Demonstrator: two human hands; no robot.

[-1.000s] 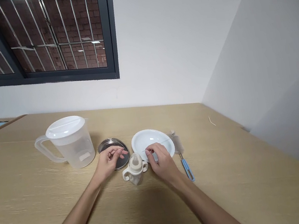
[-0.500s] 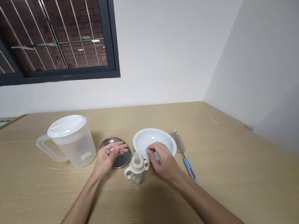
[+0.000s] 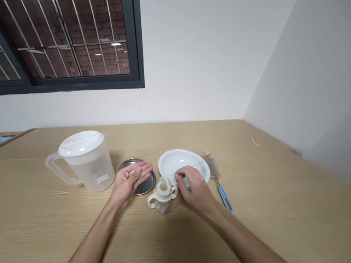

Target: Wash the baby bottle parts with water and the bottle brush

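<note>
My right hand (image 3: 195, 188) is closed in a pinch over the near edge of the white oval bowl (image 3: 170, 161). A thin, wire-like rod (image 3: 199, 163) runs from its fingertips across the bowl towards the right; its far end is hard to make out. Palm up and fingers stretched, my left hand (image 3: 132, 183) hangs over the round steel dish (image 3: 147, 186) and holds nothing. Between the hands stands a beige two-handled baby bottle (image 3: 163, 193) with a clear nipple on top. A bottle brush (image 3: 225, 197) with a blue handle lies right of the bowl.
A lidded clear plastic pitcher (image 3: 91, 167) stands at the left, its handle pointing left. On the right side of the wooden table (image 3: 290, 202) lies a small pale strip (image 3: 255, 141). Behind are a white wall and a barred window (image 3: 79, 31).
My left hand has turned its palm further up and its fingers have spread slightly. The right hand keeps its pinch on the rod. The whole view has shifted slightly.
</note>
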